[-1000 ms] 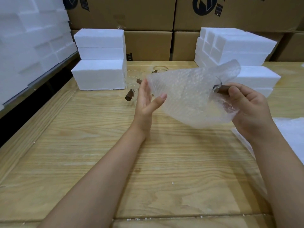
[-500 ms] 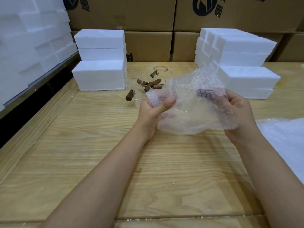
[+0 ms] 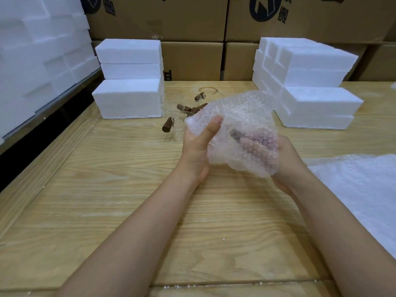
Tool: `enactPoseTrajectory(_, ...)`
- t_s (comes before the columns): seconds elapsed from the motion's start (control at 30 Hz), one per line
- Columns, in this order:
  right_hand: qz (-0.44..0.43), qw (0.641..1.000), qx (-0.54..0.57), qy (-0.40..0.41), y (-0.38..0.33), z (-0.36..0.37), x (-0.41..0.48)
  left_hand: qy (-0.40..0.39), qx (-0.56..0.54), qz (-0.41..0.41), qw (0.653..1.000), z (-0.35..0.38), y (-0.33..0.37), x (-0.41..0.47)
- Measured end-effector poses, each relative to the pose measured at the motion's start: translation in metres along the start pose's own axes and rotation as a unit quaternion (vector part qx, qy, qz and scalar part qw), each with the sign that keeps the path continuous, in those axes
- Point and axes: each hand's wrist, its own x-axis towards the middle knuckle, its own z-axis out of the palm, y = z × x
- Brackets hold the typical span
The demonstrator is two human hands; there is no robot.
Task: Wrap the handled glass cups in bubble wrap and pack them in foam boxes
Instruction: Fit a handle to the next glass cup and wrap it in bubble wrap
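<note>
Both my hands hold a glass cup bundled in a sheet of bubble wrap (image 3: 240,123) above the wooden table (image 3: 107,189). The cup's brown handle (image 3: 240,136) shows through the wrap. My left hand (image 3: 199,146) grips the left side, thumb pressed on the wrap. My right hand (image 3: 287,163) cups the bundle from below on the right. Several more clear glass cups with brown handles (image 3: 182,112) lie on the table behind the bundle. White foam boxes stand stacked at the left (image 3: 128,97) and at the right (image 3: 317,103).
A pile of bubble wrap sheets (image 3: 360,189) lies on the table at the right. Cardboard boxes (image 3: 192,22) line the back. More foam blocks (image 3: 38,50) are stacked on a shelf at the far left, beyond the table's left edge.
The open sheet has been folded around the cup. My left hand closed onto the wrap, and the bundle has become tighter and lower between both hands.
</note>
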Motion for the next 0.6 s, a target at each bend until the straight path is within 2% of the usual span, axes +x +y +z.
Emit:
enactPoseTrajectory(0.23, 0.021, 0.994, -0.107, 0.017, 0.017, 0.019, 0.002, 0.064, -0.032, -0.030, 0.997, 0.003, -0.003, -0.001)
enactPoseTrajectory(0.33, 0.035, 0.994, -0.106, 0.001, 0.016, 0.017, 0.003, 0.071, -0.046, -0.042, 0.996, 0.002, -0.003, 0.001)
enactPoseTrajectory(0.47, 0.081, 0.993, -0.037, -0.080, 0.005, -0.003, 0.003, 0.083, -0.071, -0.056, 0.992, -0.001, -0.001, 0.003)
enactPoseTrajectory(0.53, 0.090, 0.993, -0.021, -0.077, 0.003, -0.013, 0.004, 0.080, -0.061, -0.050, 0.994, -0.003, 0.001, 0.003)
enactPoseTrajectory(0.6, 0.084, 0.995, -0.031, -0.034, 0.002, -0.022, 0.007, 0.066, -0.046, -0.038, 0.996, -0.004, 0.002, 0.002)
